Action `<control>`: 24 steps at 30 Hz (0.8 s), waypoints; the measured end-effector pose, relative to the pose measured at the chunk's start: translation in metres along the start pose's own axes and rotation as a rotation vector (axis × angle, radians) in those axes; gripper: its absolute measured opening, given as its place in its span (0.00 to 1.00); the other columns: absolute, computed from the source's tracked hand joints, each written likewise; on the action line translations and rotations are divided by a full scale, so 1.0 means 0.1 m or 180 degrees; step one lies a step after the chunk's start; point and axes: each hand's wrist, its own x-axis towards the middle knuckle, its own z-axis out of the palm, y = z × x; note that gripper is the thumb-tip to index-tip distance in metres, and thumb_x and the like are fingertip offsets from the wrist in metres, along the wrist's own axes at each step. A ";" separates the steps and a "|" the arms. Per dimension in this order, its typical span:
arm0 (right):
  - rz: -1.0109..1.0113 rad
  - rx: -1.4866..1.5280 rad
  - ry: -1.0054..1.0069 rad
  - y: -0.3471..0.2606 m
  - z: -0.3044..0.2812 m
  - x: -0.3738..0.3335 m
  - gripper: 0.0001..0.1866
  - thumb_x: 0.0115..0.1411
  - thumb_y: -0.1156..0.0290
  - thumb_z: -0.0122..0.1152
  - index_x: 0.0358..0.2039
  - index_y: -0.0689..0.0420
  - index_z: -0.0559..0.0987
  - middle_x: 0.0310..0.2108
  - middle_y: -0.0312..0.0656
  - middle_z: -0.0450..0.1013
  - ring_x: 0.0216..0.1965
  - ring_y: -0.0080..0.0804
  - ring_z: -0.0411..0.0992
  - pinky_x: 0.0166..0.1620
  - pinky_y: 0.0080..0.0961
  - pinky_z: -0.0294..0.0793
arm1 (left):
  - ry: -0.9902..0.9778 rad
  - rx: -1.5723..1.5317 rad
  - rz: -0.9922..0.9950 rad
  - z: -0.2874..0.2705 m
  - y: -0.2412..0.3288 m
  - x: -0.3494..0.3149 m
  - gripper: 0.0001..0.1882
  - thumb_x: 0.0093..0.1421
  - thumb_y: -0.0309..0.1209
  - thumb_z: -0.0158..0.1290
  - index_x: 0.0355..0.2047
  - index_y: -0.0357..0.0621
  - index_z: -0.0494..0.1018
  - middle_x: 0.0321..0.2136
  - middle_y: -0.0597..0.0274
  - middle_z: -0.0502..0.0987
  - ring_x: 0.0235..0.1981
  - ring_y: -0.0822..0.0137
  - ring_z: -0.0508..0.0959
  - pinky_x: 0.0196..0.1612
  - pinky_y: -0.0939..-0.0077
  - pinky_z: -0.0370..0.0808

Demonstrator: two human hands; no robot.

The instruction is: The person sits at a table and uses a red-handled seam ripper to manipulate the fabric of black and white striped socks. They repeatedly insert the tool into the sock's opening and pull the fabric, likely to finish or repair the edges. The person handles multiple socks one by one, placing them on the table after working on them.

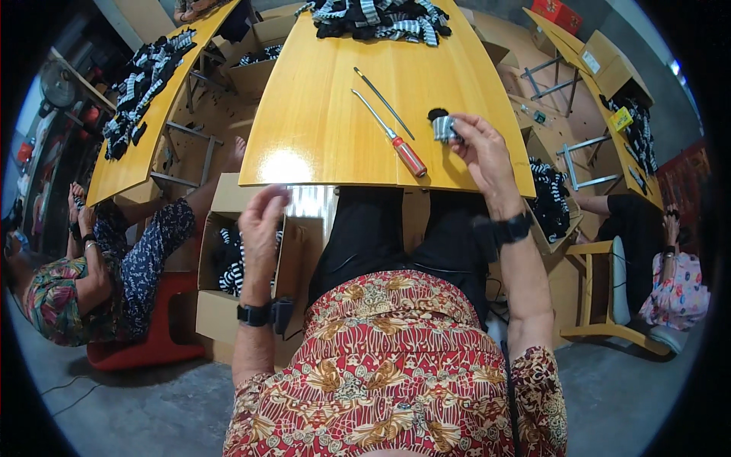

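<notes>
Here we are at the yellow wooden table, and our right hand is over its near right corner, thumb and fingertips pinching a small, folded, striped knit piece, black at one end and grey-striped at the other. Over on our left, the left hand hangs just off the table's near edge, above a cardboard box with striped knits inside; its fingers look loosely bent, but they're blurred, so we can't tell how far they close. Between our hands, a red-handled screwdriver lies slantwise on the wood, a slim dark rod just beside its shaft. Up at the far end, there's a heap of black-and-grey striped knits! And on both flanks, a seated co-worker at left and another at right, each beside a yellow table.
</notes>
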 end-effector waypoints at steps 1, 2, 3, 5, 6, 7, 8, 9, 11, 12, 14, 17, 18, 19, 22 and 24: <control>0.0028 -0.0076 -0.0015 -0.05 0.15 -0.13 0.09 0.61 0.76 0.57 0.41 0.63 0.77 0.32 0.36 0.76 0.28 0.19 0.72 0.32 0.15 0.73 | -0.0107 -0.0218 0.0047 0.27 0.20 -0.04 0.14 0.64 0.28 0.51 0.50 0.37 0.72 0.42 0.59 0.78 0.43 0.70 0.77 0.48 0.77 0.72; 0.0012 -0.0143 -0.0020 -0.11 0.26 -0.29 0.09 0.61 0.76 0.57 0.42 0.63 0.77 0.33 0.36 0.76 0.28 0.19 0.73 0.33 0.16 0.74 | -0.0199 -0.0407 -0.0023 0.44 0.25 -0.03 0.14 0.61 0.20 0.49 0.48 0.36 0.72 0.40 0.60 0.77 0.44 0.70 0.75 0.52 0.76 0.70; 0.0134 -0.0275 -0.0366 -0.16 0.32 -0.44 0.10 0.61 0.76 0.56 0.43 0.62 0.77 0.34 0.37 0.77 0.29 0.19 0.73 0.34 0.17 0.74 | -0.0550 -0.0441 0.0029 0.62 0.37 -0.09 0.20 0.59 0.22 0.52 0.53 0.37 0.69 0.45 0.57 0.76 0.49 0.67 0.74 0.56 0.75 0.68; 0.0261 -0.0436 -0.0979 -0.30 0.43 -0.73 0.11 0.60 0.77 0.56 0.44 0.62 0.77 0.36 0.37 0.76 0.31 0.19 0.73 0.35 0.17 0.75 | -0.1350 0.0065 0.0533 0.82 0.59 -0.10 0.32 0.55 0.27 0.60 0.60 0.38 0.62 0.55 0.53 0.70 0.59 0.62 0.67 0.62 0.69 0.61; 0.0352 -0.0452 -0.1236 -0.34 0.47 -0.87 0.11 0.60 0.77 0.56 0.44 0.61 0.77 0.36 0.37 0.76 0.32 0.19 0.74 0.35 0.17 0.75 | -0.1666 0.0472 0.0995 0.92 0.73 -0.09 0.34 0.53 0.28 0.62 0.60 0.38 0.62 0.54 0.53 0.70 0.58 0.61 0.68 0.62 0.68 0.62; 0.0490 -0.0429 -0.1367 -0.39 0.50 -1.00 0.12 0.59 0.77 0.56 0.44 0.61 0.77 0.36 0.37 0.76 0.32 0.19 0.74 0.36 0.17 0.75 | -0.1974 0.0152 0.1000 1.00 0.74 -0.10 0.35 0.52 0.29 0.63 0.59 0.40 0.63 0.53 0.54 0.71 0.57 0.62 0.69 0.60 0.68 0.63; 0.0629 -0.0415 -0.1509 -0.43 0.54 -1.08 0.12 0.59 0.78 0.57 0.44 0.62 0.77 0.36 0.37 0.76 0.33 0.19 0.74 0.36 0.17 0.75 | -0.2088 0.0288 0.1144 1.06 0.83 -0.14 0.29 0.54 0.30 0.62 0.56 0.40 0.67 0.46 0.57 0.75 0.49 0.65 0.74 0.54 0.71 0.69; 0.0582 -0.0344 -0.1474 -0.46 0.56 -1.13 0.12 0.58 0.78 0.58 0.44 0.62 0.77 0.35 0.36 0.76 0.33 0.19 0.74 0.36 0.17 0.75 | -0.2439 0.0199 0.0584 1.07 0.84 -0.16 0.25 0.55 0.31 0.62 0.52 0.40 0.69 0.43 0.59 0.76 0.45 0.69 0.75 0.51 0.74 0.70; 0.0486 -0.0323 -0.1224 -0.46 0.46 -1.14 0.12 0.58 0.77 0.57 0.43 0.62 0.77 0.35 0.37 0.76 0.32 0.19 0.73 0.36 0.17 0.74 | -0.2809 0.0260 0.0261 1.08 0.75 -0.19 0.15 0.58 0.33 0.60 0.43 0.39 0.74 0.33 0.66 0.78 0.35 0.77 0.75 0.41 0.79 0.72; 0.0479 -0.0300 -0.1133 -0.44 0.40 -1.13 0.12 0.59 0.77 0.57 0.43 0.63 0.77 0.34 0.37 0.76 0.32 0.19 0.73 0.35 0.17 0.74 | -0.2925 0.0385 -0.0161 1.02 0.80 -0.22 0.14 0.59 0.33 0.59 0.41 0.38 0.74 0.32 0.67 0.78 0.36 0.76 0.74 0.42 0.79 0.72; 0.0564 -0.0499 -0.0745 -0.40 0.28 -1.14 0.12 0.57 0.78 0.57 0.42 0.64 0.77 0.32 0.39 0.75 0.30 0.20 0.72 0.33 0.18 0.73 | -0.2745 0.0366 -0.0243 0.93 0.65 -0.22 0.13 0.59 0.33 0.58 0.41 0.39 0.75 0.32 0.65 0.78 0.36 0.75 0.74 0.43 0.78 0.71; 0.0456 -0.0641 -0.0347 -0.17 -0.07 -1.21 0.12 0.55 0.81 0.55 0.41 0.65 0.77 0.30 0.39 0.74 0.27 0.22 0.71 0.31 0.17 0.71 | -0.3007 0.0735 0.0237 0.93 0.56 -0.08 0.13 0.58 0.30 0.58 0.41 0.37 0.74 0.33 0.64 0.78 0.37 0.73 0.74 0.43 0.76 0.71; 0.0603 -0.0373 -0.0373 -0.08 -0.10 -1.27 0.11 0.55 0.82 0.55 0.41 0.65 0.77 0.30 0.39 0.75 0.25 0.22 0.71 0.30 0.17 0.71 | -0.3001 0.0766 0.0160 0.91 0.49 -0.05 0.13 0.58 0.29 0.57 0.41 0.36 0.74 0.33 0.65 0.78 0.37 0.73 0.75 0.42 0.76 0.71; 0.0702 -0.0520 -0.0418 0.05 -0.19 -1.28 0.11 0.55 0.82 0.55 0.40 0.64 0.77 0.30 0.39 0.75 0.25 0.22 0.71 0.30 0.17 0.72 | -0.2983 0.0697 -0.0015 0.89 0.41 -0.08 0.12 0.58 0.30 0.58 0.41 0.37 0.74 0.33 0.64 0.78 0.36 0.73 0.75 0.42 0.76 0.71; 0.1130 -0.0664 -0.0373 0.36 -0.35 -1.31 0.11 0.56 0.81 0.57 0.41 0.63 0.78 0.29 0.38 0.75 0.25 0.22 0.73 0.28 0.17 0.74 | -0.2995 0.0768 -0.0268 0.83 0.19 -0.02 0.12 0.58 0.30 0.58 0.40 0.37 0.74 0.32 0.64 0.78 0.35 0.74 0.74 0.40 0.77 0.71; 0.1126 -0.0400 -0.0239 0.51 -0.46 -1.34 0.11 0.56 0.80 0.57 0.41 0.63 0.78 0.29 0.38 0.75 0.24 0.22 0.73 0.26 0.16 0.74 | -0.2939 0.1372 -0.0038 0.84 0.16 -0.01 0.12 0.55 0.29 0.58 0.40 0.40 0.75 0.32 0.60 0.78 0.36 0.65 0.77 0.40 0.71 0.72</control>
